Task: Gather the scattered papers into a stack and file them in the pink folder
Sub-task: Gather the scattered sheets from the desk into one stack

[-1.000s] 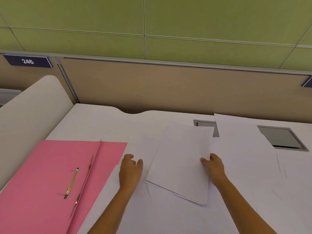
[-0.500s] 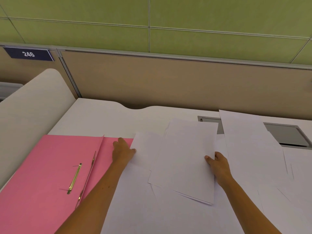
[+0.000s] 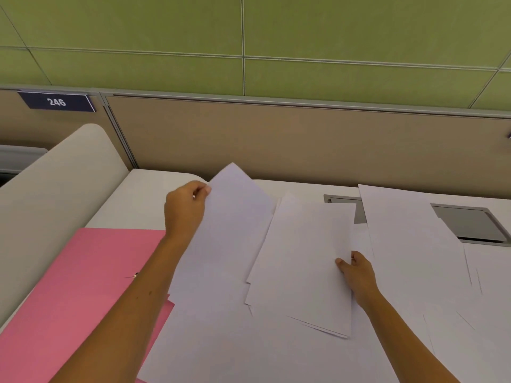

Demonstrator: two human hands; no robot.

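Several white papers lie scattered over the white desk [image 3: 154, 194]. My left hand [image 3: 186, 207] pinches the left edge of one sheet [image 3: 229, 230] and holds it lifted and tilted above the desk. My right hand [image 3: 356, 272] grips the right edge of a small stack of sheets [image 3: 304, 258] in the middle. Another loose sheet [image 3: 406, 233] lies to the right, partly over a grey hatch. The open pink folder [image 3: 83, 286] lies at the left; my left forearm hides most of its metal fastener [image 3: 135, 275].
A grey cable hatch [image 3: 470, 225] is set into the desk at the back right. A tan partition [image 3: 276, 139] closes off the back, with a "246" label [image 3: 56, 102]. A rounded cream divider [image 3: 55, 194] stands at the left.
My left hand has moved from the folder's edge up and back, lifting a sheet off the desk. My right hand stays on the stack's right edge.
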